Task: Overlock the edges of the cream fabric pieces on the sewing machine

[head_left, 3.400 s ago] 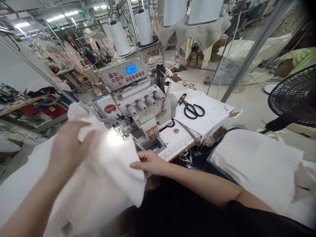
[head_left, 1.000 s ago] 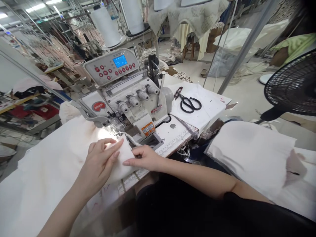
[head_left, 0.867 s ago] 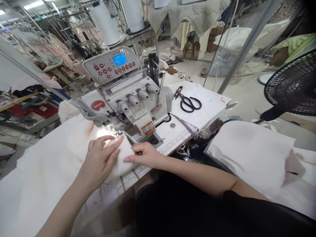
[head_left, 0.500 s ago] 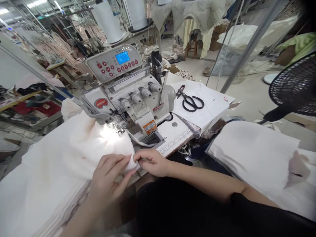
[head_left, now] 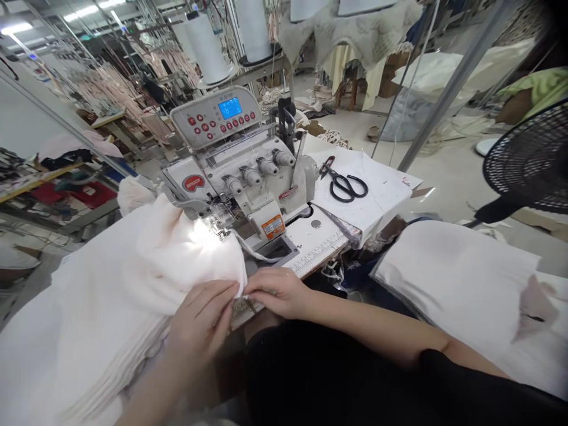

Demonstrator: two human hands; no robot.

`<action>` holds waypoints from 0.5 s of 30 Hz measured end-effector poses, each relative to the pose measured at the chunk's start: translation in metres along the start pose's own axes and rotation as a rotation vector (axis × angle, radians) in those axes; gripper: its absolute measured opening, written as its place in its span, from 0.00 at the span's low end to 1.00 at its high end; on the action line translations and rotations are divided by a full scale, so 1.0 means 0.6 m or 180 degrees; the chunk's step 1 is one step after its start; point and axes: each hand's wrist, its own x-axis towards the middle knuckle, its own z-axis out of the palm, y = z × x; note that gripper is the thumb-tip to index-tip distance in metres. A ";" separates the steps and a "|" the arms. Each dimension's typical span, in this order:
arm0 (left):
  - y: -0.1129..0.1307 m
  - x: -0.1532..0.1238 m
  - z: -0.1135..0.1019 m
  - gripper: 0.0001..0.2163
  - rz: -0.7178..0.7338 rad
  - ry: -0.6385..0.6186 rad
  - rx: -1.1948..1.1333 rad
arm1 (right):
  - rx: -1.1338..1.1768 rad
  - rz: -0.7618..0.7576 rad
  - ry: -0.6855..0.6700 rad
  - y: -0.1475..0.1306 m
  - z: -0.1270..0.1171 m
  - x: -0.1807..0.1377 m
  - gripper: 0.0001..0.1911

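A white fabric piece (head_left: 177, 266) lies over the left of the table, and its far part sits under the lit needle area of an overlock sewing machine (head_left: 275, 177). My left hand (head_left: 202, 316) pinches the near edge of this fabric between thumb and fingers. Right beside it, my right hand (head_left: 279, 290) is closed on the same edge at its corner, fingertips close to those of the left. Both hands are in front of the machine, at the table's near edge. The fingertips partly hide the gripped edge.
Black-handled scissors (head_left: 348, 186) lie on a white cloth right of the machine. A stack of white fabric pieces (head_left: 452, 266) rests at the right, below a black fan (head_left: 528, 154). Thread cones (head_left: 208, 53) stand behind the machine.
My left fingers have closed more tightly on the fabric edge, which now stands straighter between both hands. The whole view has shifted slightly, with the machine appearing farther right and lower.
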 end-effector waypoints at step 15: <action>0.021 0.004 0.008 0.12 -0.0139 0.0338 0.0244 | -0.0078 -0.0126 -0.0017 -0.014 -0.009 0.022 0.08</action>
